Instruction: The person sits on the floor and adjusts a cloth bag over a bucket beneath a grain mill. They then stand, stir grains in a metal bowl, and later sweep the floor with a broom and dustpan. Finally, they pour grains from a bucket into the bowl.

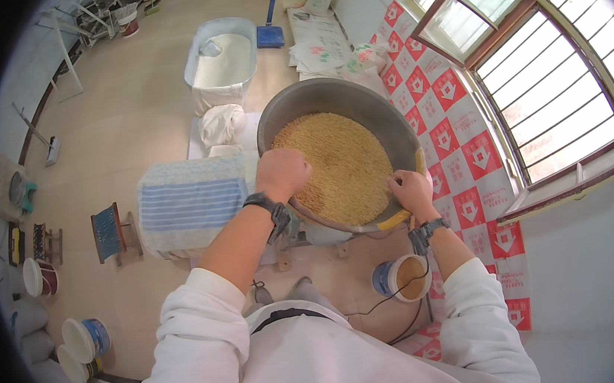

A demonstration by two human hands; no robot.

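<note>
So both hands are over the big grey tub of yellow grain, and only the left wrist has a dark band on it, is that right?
Not quite: the right wrist has one too. The head view shows a left band and a right band. The left hand and right hand are indeed over the big grey tub of yellow grain.

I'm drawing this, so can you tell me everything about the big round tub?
The tub is big, round, deep and grey-brown, perhaps plastic, with yellow patches on its right and near-right rim. It sits mouth up, partly full of golden grains, beside the red-and-white wall covering. The left hand is over it, the right hand at its right side; whether they touch it, I can't tell.
</note>
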